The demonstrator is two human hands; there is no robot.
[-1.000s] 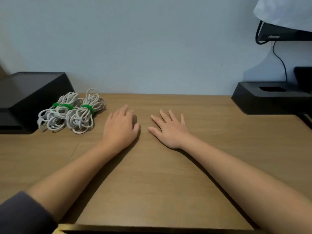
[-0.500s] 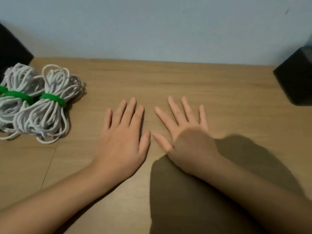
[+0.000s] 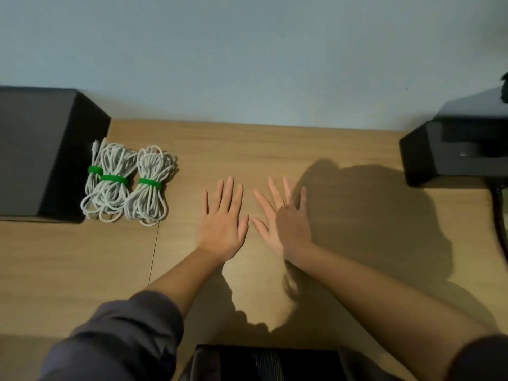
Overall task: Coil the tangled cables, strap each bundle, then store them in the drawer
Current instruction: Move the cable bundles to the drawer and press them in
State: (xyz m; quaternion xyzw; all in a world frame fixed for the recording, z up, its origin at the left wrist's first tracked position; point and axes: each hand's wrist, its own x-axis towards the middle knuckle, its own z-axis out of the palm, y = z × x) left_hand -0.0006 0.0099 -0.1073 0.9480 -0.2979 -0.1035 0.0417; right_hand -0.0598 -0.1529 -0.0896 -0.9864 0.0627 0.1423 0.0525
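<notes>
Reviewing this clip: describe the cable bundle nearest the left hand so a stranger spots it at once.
On the wooden desk, find the black box at the left. Three white coiled bundles with green straps lie in a row beside it; the rightmost bundle is the one, farthest from the box and nearest the left hand.

light: dim, flat, no glare | shadow: broad soft-edged patch on the desk right of and below the right hand — darkens that hand's back | blur: black cable far right of hand smeared | focus: soft overall
</notes>
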